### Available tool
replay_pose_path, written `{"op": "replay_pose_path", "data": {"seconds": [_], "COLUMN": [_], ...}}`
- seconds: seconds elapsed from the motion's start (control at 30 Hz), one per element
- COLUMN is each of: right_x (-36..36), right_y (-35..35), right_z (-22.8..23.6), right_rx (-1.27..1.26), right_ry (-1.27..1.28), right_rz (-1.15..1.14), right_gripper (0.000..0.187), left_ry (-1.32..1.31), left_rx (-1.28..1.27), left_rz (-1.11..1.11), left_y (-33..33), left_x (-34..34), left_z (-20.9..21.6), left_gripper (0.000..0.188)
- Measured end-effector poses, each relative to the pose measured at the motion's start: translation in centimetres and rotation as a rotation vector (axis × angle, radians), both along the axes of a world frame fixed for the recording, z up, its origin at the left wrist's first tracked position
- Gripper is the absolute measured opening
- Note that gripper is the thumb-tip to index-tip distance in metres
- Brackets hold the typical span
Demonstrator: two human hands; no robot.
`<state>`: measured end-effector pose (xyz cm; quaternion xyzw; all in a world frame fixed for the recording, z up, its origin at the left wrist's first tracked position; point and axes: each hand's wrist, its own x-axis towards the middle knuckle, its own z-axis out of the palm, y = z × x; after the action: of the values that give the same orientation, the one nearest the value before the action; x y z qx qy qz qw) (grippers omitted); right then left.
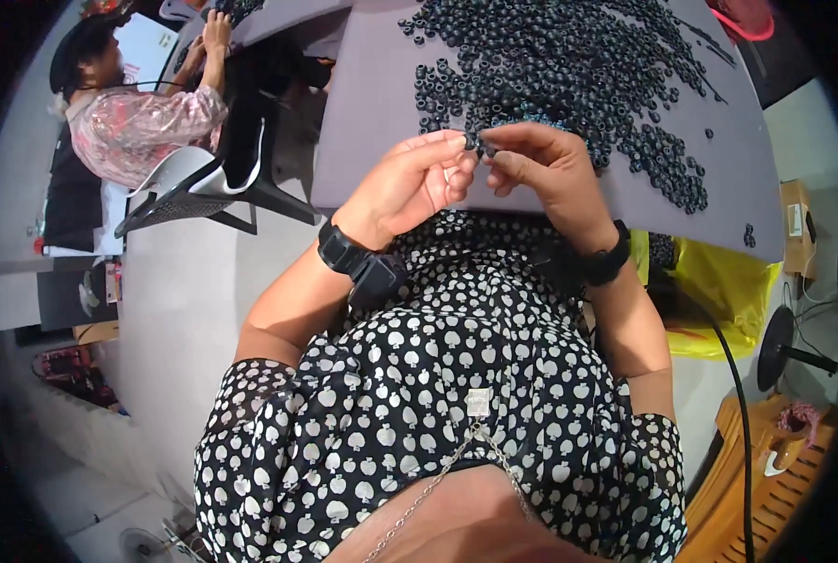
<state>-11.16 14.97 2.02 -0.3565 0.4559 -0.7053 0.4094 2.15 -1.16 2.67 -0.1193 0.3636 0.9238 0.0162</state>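
Observation:
Close together above the table's near edge, my two hands meet fingertip to fingertip. My left hand (417, 180) is closed in a pinch on a small black ring-shaped piece (472, 141). Thumb and forefinger of my right hand (552, 171) pinch a small dark piece (488, 149) right beside it; whether the two are joined I cannot tell. A broad spread of similar black ring-shaped pieces (550, 70) lies loose just beyond my fingers. Each wrist wears a black band.
The grey tabletop (372, 103) carries thin black strips (705, 70) at the far right. Below its right side hangs a yellow bag (733, 291), near a black cable (743, 422). To the left stand a white-and-black chair (189, 174) and another person (142, 122) working at a table.

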Motion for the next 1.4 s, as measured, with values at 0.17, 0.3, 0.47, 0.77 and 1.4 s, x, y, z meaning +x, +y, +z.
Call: {"op": "replay_pose_path", "data": {"seconds": [0.17,0.3,0.47,0.77,1.4], "right_x": [0.0,0.0,0.3,0.5,-0.3], "right_y": [0.4,0.5,0.8,0.9,1.8], "right_z": [-0.1,-0.5,-0.6,0.2,1.1], "right_rx": [-0.071,-0.113,-0.114,-0.074,-0.054], "right_ry": [-0.057,-0.076,-0.03,0.07,0.017], "right_rz": [-0.01,-0.04,-0.091,-0.117,-0.081], "right_gripper": [0.025,0.016,0.011,0.008,0.007], "left_ry": [0.01,-0.002,0.0,-0.006,-0.025], "left_rx": [0.033,0.058,-0.044,-0.378,-0.132], "left_rz": [-0.002,0.023,0.003,0.065,0.016], "left_y": [1.3,1.4,1.6,1.8,1.4], "left_x": [-0.1,-0.4,-0.5,-0.1,-0.3], "left_z": [1.3,1.3,1.3,1.8,1.2], "left_gripper": [0.013,0.013,0.015,0.016,0.018]}}
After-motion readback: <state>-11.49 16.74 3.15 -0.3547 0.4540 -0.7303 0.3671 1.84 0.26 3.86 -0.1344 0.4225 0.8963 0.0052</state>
